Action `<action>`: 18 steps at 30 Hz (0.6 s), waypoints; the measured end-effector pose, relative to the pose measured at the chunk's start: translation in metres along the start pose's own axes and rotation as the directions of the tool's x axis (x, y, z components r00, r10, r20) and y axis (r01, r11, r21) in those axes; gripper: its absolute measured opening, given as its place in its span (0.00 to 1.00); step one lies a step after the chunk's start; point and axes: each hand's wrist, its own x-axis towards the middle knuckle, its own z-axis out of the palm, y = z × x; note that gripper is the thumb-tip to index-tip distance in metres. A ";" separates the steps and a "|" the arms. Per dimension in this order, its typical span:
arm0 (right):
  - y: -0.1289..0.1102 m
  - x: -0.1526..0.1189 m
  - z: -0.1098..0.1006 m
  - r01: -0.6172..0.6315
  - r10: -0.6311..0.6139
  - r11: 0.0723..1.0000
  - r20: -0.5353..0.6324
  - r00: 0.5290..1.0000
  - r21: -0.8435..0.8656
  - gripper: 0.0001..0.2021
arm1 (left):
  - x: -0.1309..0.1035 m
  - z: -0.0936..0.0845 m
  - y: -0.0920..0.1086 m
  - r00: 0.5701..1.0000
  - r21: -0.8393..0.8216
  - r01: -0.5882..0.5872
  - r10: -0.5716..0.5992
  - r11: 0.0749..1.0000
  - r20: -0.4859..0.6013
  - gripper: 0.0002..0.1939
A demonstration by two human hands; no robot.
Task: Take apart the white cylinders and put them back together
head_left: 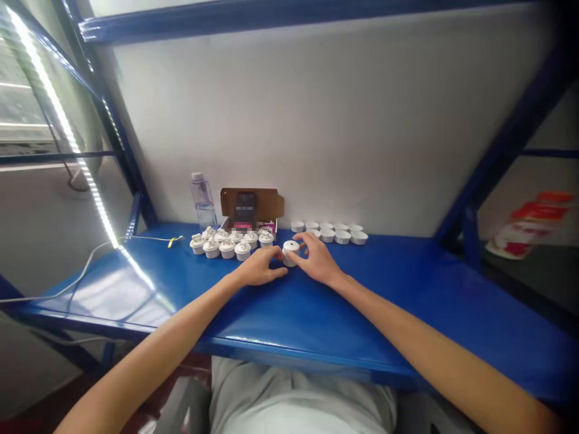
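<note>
A small round white lidded cup [290, 246] with a dark spot on top stands near the middle of the blue table, between my hands. My left hand [261, 266] curls round its lower left side, thumb stretched along the front. From the right, my right hand [316, 258] grips the upper part between thumb and fingers. Just left of my left hand, several white cups [243, 250] topped with white fittings stand in close rows. Behind my right hand are rows of plain white cups [342, 237]; my fingers partly hide the nearest ones.
At the back, an open cardboard box [268, 205] has a dark phone-like screen [245, 209] leaning in it. A clear water bottle [203, 202] stands beside it. A thin white cable [97, 252] crosses the table's left end. Blue metal posts [486, 169] frame the bench.
</note>
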 end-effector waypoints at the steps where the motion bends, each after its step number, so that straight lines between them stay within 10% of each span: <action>1: 0.001 0.000 -0.001 0.009 -0.009 1.000 -0.002 1.000 -0.002 0.15 | 0.000 0.000 0.001 1.000 0.014 -0.017 0.016 1.000 0.017 0.14; 9: -0.002 0.009 -0.002 0.007 0.019 0.932 0.070 0.997 -0.362 0.15 | -0.001 -0.002 0.000 0.995 0.042 -0.055 0.051 0.998 0.089 0.10; 18: 0.019 0.100 0.017 0.071 0.177 0.721 0.283 0.943 -0.689 0.20 | -0.003 -0.005 0.006 0.986 0.088 -0.032 0.017 0.996 0.166 0.10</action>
